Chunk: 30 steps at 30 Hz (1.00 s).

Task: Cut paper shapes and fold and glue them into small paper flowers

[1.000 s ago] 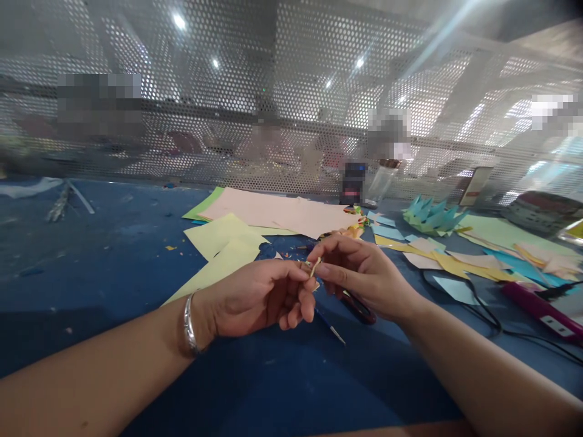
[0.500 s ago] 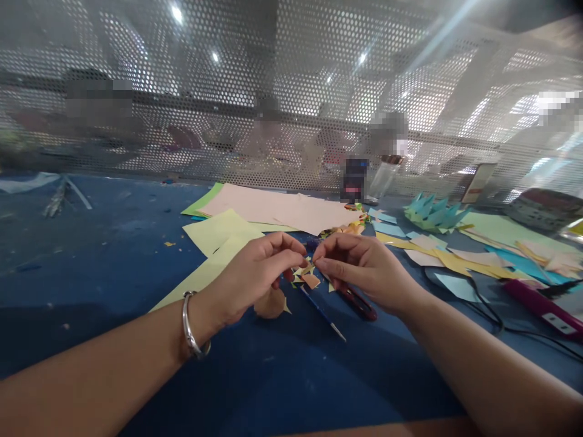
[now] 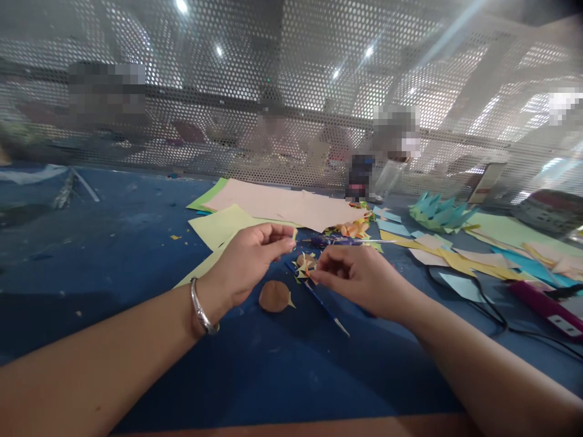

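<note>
My left hand (image 3: 262,252), with a silver bangle at the wrist, pinches a small yellow paper piece (image 3: 294,233) between thumb and fingertips. Lower and to the right, my right hand (image 3: 359,273) has its fingers curled at a small pile of paper scraps (image 3: 304,262). An orange scrap shows at its fingertips; whether they grip it is unclear. Below my left hand lies a round brown paper disc (image 3: 274,296) with a pale pointed scrap at its edge. A thin blue-handled tool (image 3: 322,301) slants below the pile. Beyond my right hand lies a purple-handled tool (image 3: 324,241) with a thin metal shaft.
Large pink (image 3: 282,203) and yellow-green (image 3: 221,224) sheets lie behind my hands on the blue table (image 3: 273,376). To the right are a spiky teal paper piece (image 3: 439,212), coloured strips (image 3: 449,258), a black cable (image 3: 496,315) and a magenta power strip (image 3: 544,306). A perforated screen (image 3: 314,139) stands behind.
My hands have come apart. The left moved up slightly with the yellow paper piece, and the right went down to the scraps. The purple-handled tool now shows more fully.
</note>
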### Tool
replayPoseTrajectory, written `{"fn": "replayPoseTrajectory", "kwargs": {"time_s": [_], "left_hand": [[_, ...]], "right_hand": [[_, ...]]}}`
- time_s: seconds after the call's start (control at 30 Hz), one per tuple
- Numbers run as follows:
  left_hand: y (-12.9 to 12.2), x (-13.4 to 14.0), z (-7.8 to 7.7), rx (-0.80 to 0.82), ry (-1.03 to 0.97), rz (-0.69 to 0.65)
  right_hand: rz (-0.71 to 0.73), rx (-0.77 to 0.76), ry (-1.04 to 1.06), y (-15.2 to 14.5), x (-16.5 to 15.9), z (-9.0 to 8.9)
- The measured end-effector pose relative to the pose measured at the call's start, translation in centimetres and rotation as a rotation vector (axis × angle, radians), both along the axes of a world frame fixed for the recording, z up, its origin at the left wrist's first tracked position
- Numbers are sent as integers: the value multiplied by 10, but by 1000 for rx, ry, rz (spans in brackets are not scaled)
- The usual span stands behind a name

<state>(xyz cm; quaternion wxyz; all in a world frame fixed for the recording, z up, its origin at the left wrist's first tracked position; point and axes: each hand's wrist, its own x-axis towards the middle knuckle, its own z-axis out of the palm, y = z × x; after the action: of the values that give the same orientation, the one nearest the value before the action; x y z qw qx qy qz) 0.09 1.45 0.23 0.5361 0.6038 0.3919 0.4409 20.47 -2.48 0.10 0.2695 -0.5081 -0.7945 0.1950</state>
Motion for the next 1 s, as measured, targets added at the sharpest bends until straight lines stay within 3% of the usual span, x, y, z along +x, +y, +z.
{"fn": "replayPoseTrajectory", "kwargs": {"time_s": [0.17, 0.43, 0.57, 0.77, 0.87, 1.0], "left_hand": [[8, 0, -4, 5, -115, 150], [11, 0, -6, 59, -135, 230], [15, -1, -3, 60, -199, 260], [21, -4, -6, -37, -231, 189], [21, -6, -8, -96, -178, 118], [16, -5, -7, -197, -112, -14]], "right_hand": [[38, -91, -369, -7, -7, 0], [-30, -152, -425, -8, -10, 0], [-45, -76, -322, -7, -2, 0], [-59, -160, -47, -8, 5, 12], [-75, -190, 60, -7, 9, 15], [-49, -121, 94, -3, 15, 13]]}}
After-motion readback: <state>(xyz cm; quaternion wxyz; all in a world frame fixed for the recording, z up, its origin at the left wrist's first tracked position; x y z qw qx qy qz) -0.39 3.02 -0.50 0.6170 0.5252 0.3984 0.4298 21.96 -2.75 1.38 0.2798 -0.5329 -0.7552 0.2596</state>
